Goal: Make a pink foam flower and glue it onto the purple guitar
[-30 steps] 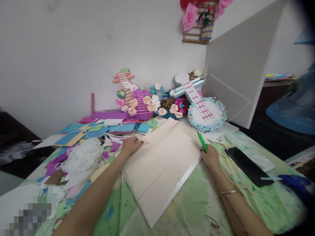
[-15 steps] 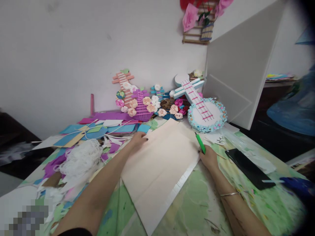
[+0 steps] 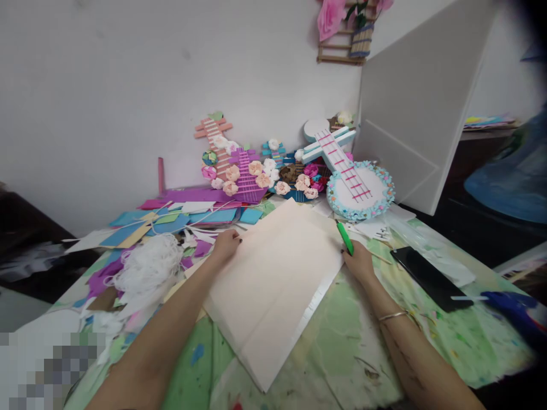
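Note:
A large pale pink sheet of paper point(image 3: 273, 285) lies at a slant over the table, with a whitish strip along its lower right edge. My left hand point(image 3: 226, 249) grips the sheet's left edge, its fingers curled there. At the opposite edge my right hand point(image 3: 358, 261) is closed around a green pen point(image 3: 344, 238), dark tip pointing up and away from me. That hand's fingers also touch the paper's right edge. Beyond the sheet stands a white and light blue paper lute point(image 3: 354, 182) with a beaded rim, leaning on smaller flower-trimmed instruments point(image 3: 248, 176).
Left of the paper sit a heap of white string point(image 3: 149, 265) and scraps of coloured card point(image 3: 200, 213). On the right are a black phone point(image 3: 427, 278), clear plastic film point(image 3: 453, 267) and a blue glue gun point(image 3: 508, 310). A grey panel point(image 3: 410, 114) rises behind.
The sheet has shifted slightly toward me and left, with both hands moving along on its edges. The whole view has tilted a little. Both hands keep their hold.

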### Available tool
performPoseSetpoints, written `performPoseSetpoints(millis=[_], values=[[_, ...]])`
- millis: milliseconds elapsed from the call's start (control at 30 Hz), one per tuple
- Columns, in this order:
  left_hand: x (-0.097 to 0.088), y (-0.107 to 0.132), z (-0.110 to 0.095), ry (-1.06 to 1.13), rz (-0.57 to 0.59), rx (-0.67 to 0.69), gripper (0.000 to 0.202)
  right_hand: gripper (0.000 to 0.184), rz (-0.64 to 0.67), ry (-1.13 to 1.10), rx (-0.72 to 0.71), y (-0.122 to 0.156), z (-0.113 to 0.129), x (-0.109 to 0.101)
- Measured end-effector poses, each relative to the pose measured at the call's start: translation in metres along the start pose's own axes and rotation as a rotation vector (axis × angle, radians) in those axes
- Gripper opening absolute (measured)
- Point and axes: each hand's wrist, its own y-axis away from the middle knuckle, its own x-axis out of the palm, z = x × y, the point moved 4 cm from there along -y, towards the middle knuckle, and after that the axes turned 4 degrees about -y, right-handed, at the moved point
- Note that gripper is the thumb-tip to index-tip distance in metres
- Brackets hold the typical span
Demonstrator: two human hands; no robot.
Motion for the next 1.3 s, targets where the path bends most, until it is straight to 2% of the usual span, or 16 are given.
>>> performPoseSetpoints(millis=[167, 333, 533, 700, 833, 933, 1000, 1067, 1200, 1300], values=[[-0.001, 0.003, 0.002, 0.018, -0.083, 0.045, 0.012, 0.025, -0.007, 0.017, 0.005, 0.002, 0.003, -0.001], [-0.008, 0.0, -0.008, 0.023, -0.185, 0.124, 0.018, 0.026, -0.001, 0.026, -0.011, 0.004, 0.006, -0.003], [-0.009, -0.002, -0.017, -0.03, -0.211, 0.197, 0.019, 0.028, -0.008, -0.001, -0.023, 0.004, 0.008, -0.005], [-0.015, 0.014, -0.024, -0.097, -0.274, 0.236, 0.032, 0.035, -0.006, -0.075, -0.095, 0.007, 0.015, -0.011], [-0.021, 0.056, -0.042, -0.099, -0.203, 0.422, 0.027, 0.046, 0.093, -0.161, -0.244, 0.02, 0.035, -0.016], [-0.018, 0.103, -0.055, -0.112, -0.072, 0.676, 0.03, 0.041, 0.293, -0.21, -0.387, 0.036, 0.057, -0.018], [-0.015, 0.136, -0.06, -0.166, 0.008, 0.788, 0.035, 0.035, 0.468, -0.207, -0.46, 0.046, 0.069, -0.019], [-0.011, 0.168, -0.063, -0.229, 0.081, 0.832, 0.044, 0.029, 0.529, -0.167, -0.443, 0.048, 0.073, -0.023], [-0.012, 0.227, -0.072, -0.285, 0.181, 0.859, 0.066, 0.019, 0.535, -0.084, -0.337, 0.045, 0.07, -0.031], [-0.015, 0.261, -0.076, -0.29, 0.206, 0.8, 0.073, 0.014, 0.523, -0.016, -0.314, 0.044, 0.065, -0.034]])
